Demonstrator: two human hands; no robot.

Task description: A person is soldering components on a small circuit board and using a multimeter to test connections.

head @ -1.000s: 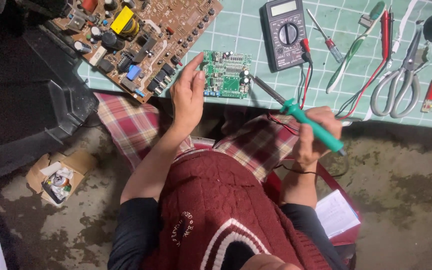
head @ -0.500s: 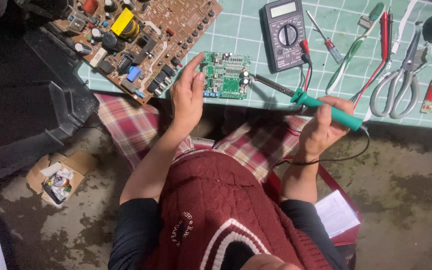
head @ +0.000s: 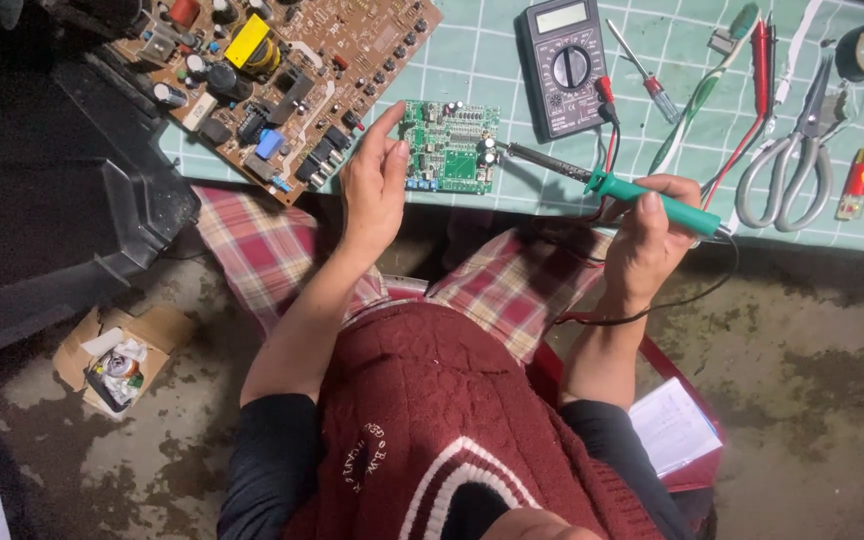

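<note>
Left hand: my left hand reaches forward from a bent elbow, palm turned inward, fingers loosely extended and close together, their tips touching the left edge of the small green circuit board.
Right hand: my right hand is raised with the wrist bent, fingers curled round the green handle of the soldering iron, thumb on top.
Iron: it lies nearly level, slanting up to the left; its dark metal tip sits at the right edge of the green board.
Green board: flat on the counter, near its front edge, between my two hands.
Nearby: a large brown circuit board just left of my left hand; a grey multimeter behind the iron; scissors well to the right.
</note>
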